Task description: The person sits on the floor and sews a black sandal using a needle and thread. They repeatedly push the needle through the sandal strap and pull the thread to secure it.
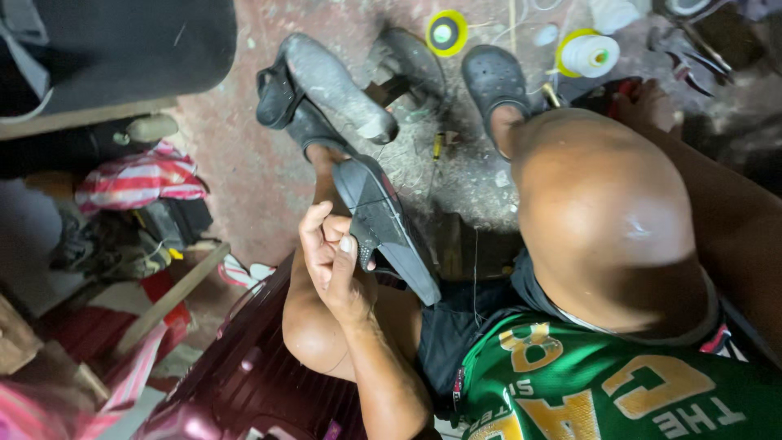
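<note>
My left hand (330,254) grips a black shoe (383,224) by its edge, sole side up, held tilted above my left knee. A thin thread (475,269) hangs down beside the shoe. My right arm stretches past my right knee to the floor at the upper right. There my right hand (650,104) rests on a dark red-and-black item next to a spool of white thread (588,54). Whether its fingers hold anything is hidden by the knee and shadow.
A worn grey shoe (336,81) lies on the concrete floor between my feet in black clogs (493,77). A yellow-rimmed roll (446,33) and metal hand tools (692,57) lie at the top. A maroon plastic case (252,367) and striped cloth (138,175) sit to the left.
</note>
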